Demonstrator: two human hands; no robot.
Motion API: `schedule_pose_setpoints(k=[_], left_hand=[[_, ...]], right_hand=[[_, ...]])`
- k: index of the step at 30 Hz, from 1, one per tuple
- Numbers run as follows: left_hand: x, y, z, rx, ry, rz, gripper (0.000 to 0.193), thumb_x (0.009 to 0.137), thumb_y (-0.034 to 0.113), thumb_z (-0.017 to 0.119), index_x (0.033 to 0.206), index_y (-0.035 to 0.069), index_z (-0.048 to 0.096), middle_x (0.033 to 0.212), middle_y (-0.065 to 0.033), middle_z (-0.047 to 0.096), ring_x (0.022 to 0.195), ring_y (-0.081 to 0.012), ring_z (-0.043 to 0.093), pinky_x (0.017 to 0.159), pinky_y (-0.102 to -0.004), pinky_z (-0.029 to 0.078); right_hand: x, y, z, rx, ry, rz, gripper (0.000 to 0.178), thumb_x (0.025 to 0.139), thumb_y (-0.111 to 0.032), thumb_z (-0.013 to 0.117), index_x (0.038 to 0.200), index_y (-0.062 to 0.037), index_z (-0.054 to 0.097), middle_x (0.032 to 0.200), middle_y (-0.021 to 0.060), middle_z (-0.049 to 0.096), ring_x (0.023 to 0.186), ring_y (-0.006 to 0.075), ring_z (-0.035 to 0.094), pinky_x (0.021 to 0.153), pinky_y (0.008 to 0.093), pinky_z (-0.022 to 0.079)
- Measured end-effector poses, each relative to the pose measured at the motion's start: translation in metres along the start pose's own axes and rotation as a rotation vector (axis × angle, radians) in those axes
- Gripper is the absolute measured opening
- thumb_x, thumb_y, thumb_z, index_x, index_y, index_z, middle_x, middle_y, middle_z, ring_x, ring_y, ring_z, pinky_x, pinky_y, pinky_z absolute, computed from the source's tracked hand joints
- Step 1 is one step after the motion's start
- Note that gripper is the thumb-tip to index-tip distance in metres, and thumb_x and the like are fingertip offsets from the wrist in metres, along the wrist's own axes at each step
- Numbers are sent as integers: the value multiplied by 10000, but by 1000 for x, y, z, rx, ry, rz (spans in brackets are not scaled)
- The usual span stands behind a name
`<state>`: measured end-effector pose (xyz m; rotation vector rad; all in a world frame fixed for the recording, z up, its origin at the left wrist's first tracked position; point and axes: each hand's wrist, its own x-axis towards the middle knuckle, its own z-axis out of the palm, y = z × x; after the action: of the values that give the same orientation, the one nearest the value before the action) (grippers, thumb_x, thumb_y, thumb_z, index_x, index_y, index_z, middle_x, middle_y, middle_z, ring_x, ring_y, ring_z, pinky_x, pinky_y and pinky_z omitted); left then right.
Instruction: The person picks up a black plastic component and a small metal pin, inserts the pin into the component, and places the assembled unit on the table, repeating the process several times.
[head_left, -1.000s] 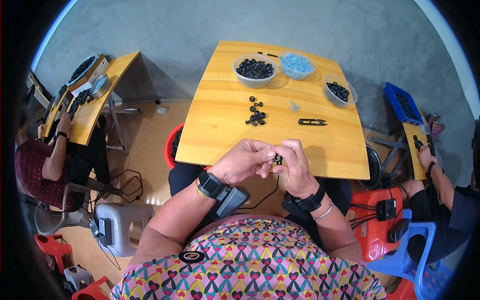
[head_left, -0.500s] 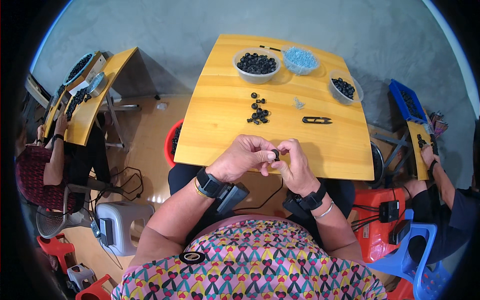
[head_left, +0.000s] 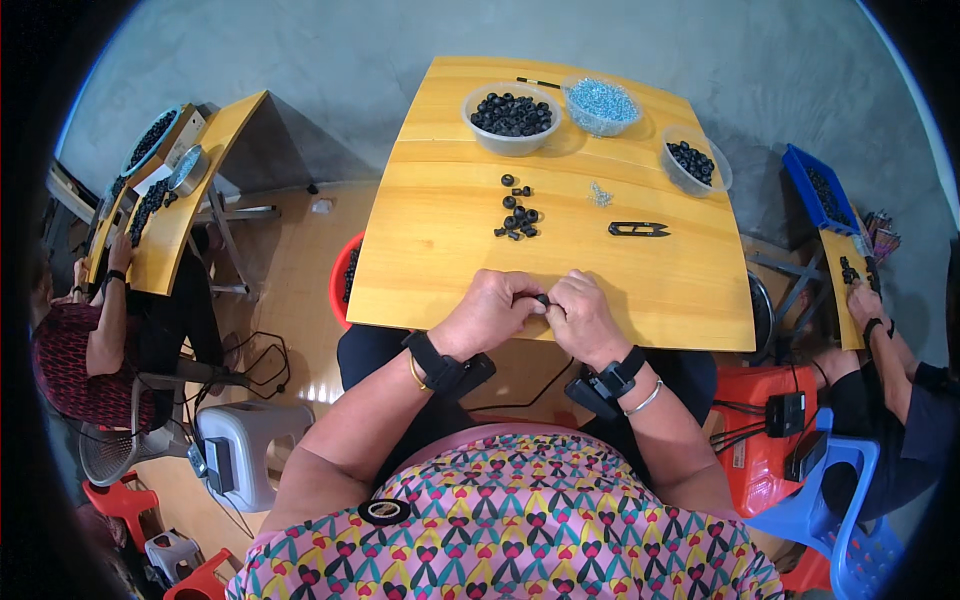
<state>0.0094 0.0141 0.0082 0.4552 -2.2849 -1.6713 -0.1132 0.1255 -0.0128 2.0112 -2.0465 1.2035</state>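
Note:
At the near edge of the yellow wooden table [head_left: 430, 240], my left hand [head_left: 490, 308] and my right hand [head_left: 583, 315] meet, both closed on one small black rubber part [head_left: 543, 299]. The fingers cover most of it. Beyond them lies a loose group of small black parts [head_left: 520, 216], some round, some narrower. Right of that group are a little pile of clear pale-blue pieces [head_left: 600, 195] and black thread snips [head_left: 638, 230]. Toward the back stand a bowl of black parts [head_left: 511, 143], a bowl of light blue pieces [head_left: 603, 126] and, at the right, another bowl of black parts [head_left: 680, 184].
A black pen [head_left: 538, 82] lies at the table's back edge. Below its left side stands a red tub [head_left: 341, 285]. People work at side tables left and right. An orange stool [head_left: 745, 440], a blue chair [head_left: 850, 480] and a grey stool [head_left: 235, 480] stand near me.
My hands have turned inward, so the fingers now hide more of the black part. The view has shifted slightly. The pieces on the table keep their places.

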Motion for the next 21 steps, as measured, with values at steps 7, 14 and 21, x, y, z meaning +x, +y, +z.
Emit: schedule_pose_setpoints(k=[7, 14, 21], left_hand=[[-3, -7, 6, 183, 134, 257, 101, 729, -14, 595, 827, -13, 619, 678, -123, 604, 553, -181, 572, 517, -266, 455], [-8, -10, 12, 326, 152, 346, 126, 690, -17, 601, 813, 5, 613, 724, -160, 591, 644, -293, 587, 572, -315, 468], [-9, -8, 16, 448, 152, 481, 124, 671, -12, 612, 792, 11, 592, 692, -153, 572, 630, -317, 568, 560, -346, 463]], right_hand=[[-3, -6, 2, -52, 51, 2, 97, 641, 10, 538, 611, -27, 453, 613, 123, 471, 661, 304, 470, 615, 399, 395], [-9, -5, -7, -29, 15, -57, 77, 641, 13, 545, 625, -28, 482, 633, 115, 475, 667, 289, 472, 622, 371, 407], [-18, -7, -3, -111, 96, -62, 84, 640, 16, 534, 606, -34, 476, 627, 110, 463, 675, 286, 466, 627, 364, 406]])
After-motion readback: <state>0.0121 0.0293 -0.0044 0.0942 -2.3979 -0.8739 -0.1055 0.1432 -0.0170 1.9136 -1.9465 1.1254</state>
